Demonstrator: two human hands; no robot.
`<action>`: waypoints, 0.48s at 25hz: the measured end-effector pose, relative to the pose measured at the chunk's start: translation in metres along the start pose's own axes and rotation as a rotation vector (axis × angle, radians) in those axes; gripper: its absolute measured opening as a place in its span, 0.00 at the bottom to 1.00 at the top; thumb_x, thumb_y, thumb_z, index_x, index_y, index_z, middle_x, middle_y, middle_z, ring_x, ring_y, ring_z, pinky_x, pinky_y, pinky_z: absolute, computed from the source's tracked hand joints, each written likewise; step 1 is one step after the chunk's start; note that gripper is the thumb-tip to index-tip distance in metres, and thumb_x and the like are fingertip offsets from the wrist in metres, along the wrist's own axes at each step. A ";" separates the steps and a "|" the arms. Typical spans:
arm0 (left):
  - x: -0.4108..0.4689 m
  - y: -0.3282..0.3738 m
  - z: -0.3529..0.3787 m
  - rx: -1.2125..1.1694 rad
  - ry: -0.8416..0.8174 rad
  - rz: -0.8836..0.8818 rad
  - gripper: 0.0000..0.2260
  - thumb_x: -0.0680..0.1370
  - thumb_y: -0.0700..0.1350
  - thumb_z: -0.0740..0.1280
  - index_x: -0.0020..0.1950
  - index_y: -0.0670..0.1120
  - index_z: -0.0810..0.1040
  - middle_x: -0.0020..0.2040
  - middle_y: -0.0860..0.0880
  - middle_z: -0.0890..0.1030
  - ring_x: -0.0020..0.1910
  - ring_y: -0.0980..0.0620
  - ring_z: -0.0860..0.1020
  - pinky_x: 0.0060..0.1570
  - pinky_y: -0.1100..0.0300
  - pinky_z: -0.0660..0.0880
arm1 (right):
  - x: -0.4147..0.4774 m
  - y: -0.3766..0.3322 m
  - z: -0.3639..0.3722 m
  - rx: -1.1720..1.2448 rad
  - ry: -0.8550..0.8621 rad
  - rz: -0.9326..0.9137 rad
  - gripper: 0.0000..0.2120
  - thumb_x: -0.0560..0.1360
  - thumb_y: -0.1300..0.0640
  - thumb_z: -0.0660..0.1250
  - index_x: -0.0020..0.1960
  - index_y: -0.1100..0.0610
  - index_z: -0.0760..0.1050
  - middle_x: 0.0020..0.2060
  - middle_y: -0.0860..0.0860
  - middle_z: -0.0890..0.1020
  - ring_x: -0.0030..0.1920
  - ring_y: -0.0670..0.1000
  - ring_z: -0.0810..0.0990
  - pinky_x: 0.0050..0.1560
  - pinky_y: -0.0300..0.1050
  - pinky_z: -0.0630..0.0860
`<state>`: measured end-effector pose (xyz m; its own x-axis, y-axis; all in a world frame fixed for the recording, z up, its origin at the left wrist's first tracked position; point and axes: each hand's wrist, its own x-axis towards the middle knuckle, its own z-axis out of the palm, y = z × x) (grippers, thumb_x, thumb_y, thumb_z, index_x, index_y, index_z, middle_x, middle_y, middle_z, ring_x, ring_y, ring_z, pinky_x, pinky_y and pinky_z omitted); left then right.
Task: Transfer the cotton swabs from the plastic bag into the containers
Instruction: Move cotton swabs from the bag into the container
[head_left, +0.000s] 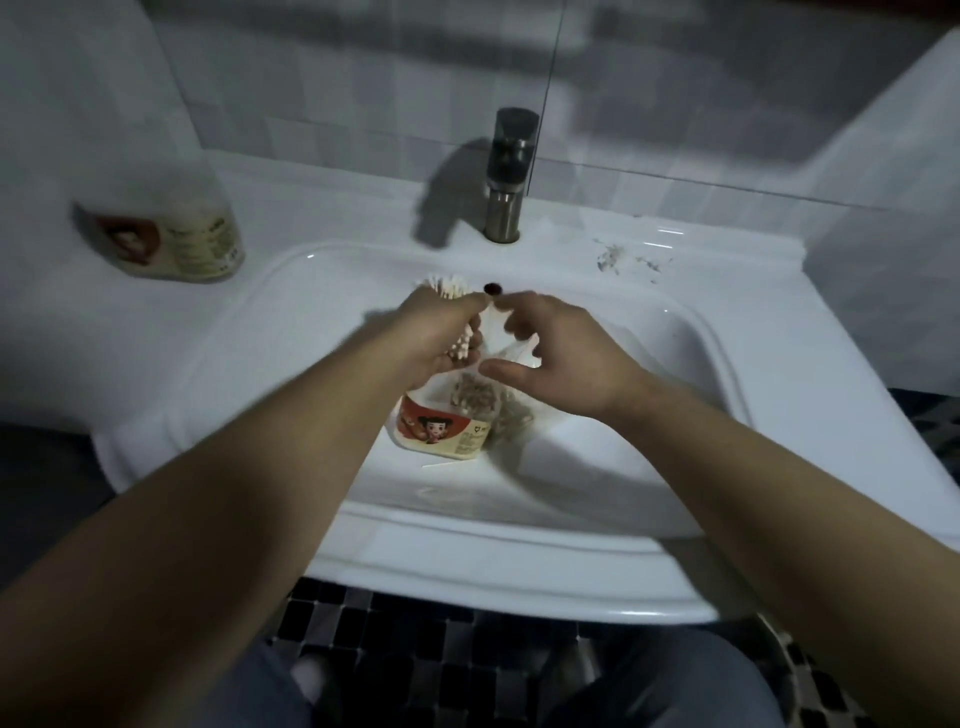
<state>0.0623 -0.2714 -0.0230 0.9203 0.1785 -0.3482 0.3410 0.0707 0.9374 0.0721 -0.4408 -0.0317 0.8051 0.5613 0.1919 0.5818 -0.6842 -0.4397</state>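
Two grips are showing: left grip (436, 332), right grip (561, 358). Two containers are standing: sink container (441, 426), surface container (171, 239). One sink (675, 291), one tap (506, 176), one bag (511, 415) and one swab bunch (447, 287) are showing.

White sink (727, 291), dark metal faucet (506, 171), black-and-grey checkered floor (405, 629), cream-and-red labelled container (441, 431).
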 end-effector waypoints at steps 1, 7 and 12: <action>0.000 0.003 -0.004 -0.008 0.030 0.022 0.07 0.81 0.44 0.68 0.45 0.44 0.77 0.36 0.48 0.77 0.32 0.53 0.76 0.33 0.60 0.78 | -0.001 -0.003 0.000 -0.048 -0.015 -0.036 0.22 0.75 0.46 0.74 0.66 0.53 0.77 0.50 0.48 0.84 0.48 0.47 0.81 0.54 0.46 0.79; -0.013 0.007 -0.010 0.025 0.023 0.088 0.07 0.80 0.42 0.68 0.42 0.42 0.77 0.35 0.46 0.78 0.31 0.52 0.78 0.34 0.59 0.79 | -0.015 -0.036 0.032 -0.230 -0.568 -0.183 0.09 0.79 0.57 0.65 0.56 0.56 0.81 0.50 0.53 0.85 0.47 0.53 0.80 0.47 0.41 0.69; -0.018 -0.006 -0.018 -0.008 0.008 0.073 0.07 0.80 0.42 0.69 0.43 0.42 0.77 0.34 0.47 0.78 0.31 0.53 0.79 0.38 0.58 0.81 | -0.016 -0.037 0.069 -0.404 -0.745 -0.176 0.13 0.82 0.55 0.59 0.59 0.59 0.79 0.54 0.56 0.83 0.54 0.58 0.80 0.56 0.49 0.75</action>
<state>0.0402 -0.2571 -0.0220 0.9411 0.1915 -0.2787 0.2711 0.0652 0.9603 0.0293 -0.3922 -0.0793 0.4963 0.7366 -0.4595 0.8010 -0.5927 -0.0851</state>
